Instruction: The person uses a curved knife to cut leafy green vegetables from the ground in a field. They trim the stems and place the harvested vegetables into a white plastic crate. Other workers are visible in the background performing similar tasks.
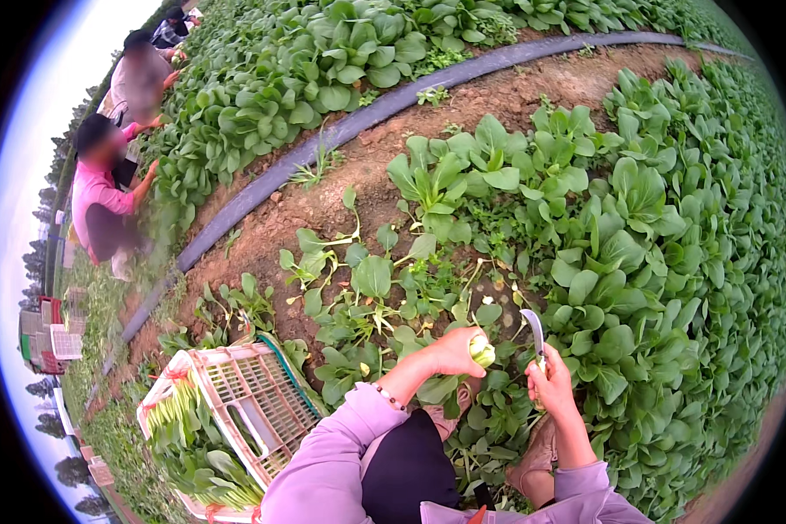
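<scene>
My left hand [457, 352] is closed around a cut leafy green [482, 352], its pale stalk base facing right and its leaves hanging below the palm. In my right hand [553, 382] is a small curved harvesting knife [535, 333], blade pointing up and away from me, a short gap from the vegetable. Beneath both hands lie low leaves and trimmed scraps on bare soil [498, 295]. Dense uncut leafy greens [619, 308] stand just right of the knife.
A plastic crate [262, 399] holding bundled greens [190, 426] sits at my left. A dark flat hose [367, 121] curves across the soil beyond. Several people crouch at the far left, among them a person in a pink shirt [101, 190]. Stacked crates [46, 334] stand behind them.
</scene>
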The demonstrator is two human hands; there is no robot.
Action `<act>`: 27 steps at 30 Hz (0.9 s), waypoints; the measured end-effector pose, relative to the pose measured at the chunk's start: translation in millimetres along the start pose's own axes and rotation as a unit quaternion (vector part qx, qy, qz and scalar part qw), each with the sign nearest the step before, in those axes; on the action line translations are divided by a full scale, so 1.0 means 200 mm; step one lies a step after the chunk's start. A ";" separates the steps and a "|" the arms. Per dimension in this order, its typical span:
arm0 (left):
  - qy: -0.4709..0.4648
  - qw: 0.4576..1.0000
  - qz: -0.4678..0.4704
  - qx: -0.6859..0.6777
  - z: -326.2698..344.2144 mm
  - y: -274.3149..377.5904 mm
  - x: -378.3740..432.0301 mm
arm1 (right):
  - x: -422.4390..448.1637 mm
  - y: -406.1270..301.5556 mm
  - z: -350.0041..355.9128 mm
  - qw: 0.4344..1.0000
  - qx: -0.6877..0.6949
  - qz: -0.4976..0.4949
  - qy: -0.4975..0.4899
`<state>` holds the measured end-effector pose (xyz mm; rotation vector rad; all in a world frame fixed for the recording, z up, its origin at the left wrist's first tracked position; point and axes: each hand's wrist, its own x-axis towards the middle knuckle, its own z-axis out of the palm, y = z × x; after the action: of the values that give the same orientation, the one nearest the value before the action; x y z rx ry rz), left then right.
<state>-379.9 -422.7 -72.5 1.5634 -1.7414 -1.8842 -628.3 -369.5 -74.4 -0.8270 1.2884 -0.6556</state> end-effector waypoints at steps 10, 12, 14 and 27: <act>-0.001 1.000 -0.014 -0.020 -0.05 -0.09 -0.09 | 0.00 0.06 0.06 0.999 0.035 0.022 -0.005; 0.006 1.000 -0.001 -0.014 -0.08 -0.10 -0.06 | 0.07 0.03 0.07 0.999 0.041 0.003 -0.003; 0.024 0.999 -0.010 -0.026 -0.09 -0.16 -0.08 | 0.06 0.09 0.09 0.998 0.054 0.015 0.000; 0.060 0.990 -0.066 0.108 -0.25 0.19 0.13 | 0.08 -0.02 0.01 0.998 -0.033 0.050 0.015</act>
<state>-375.6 -486.0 -47.0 1.8691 -1.8842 -1.6594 -623.5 -384.7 -80.5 -0.8033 1.3761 -0.5498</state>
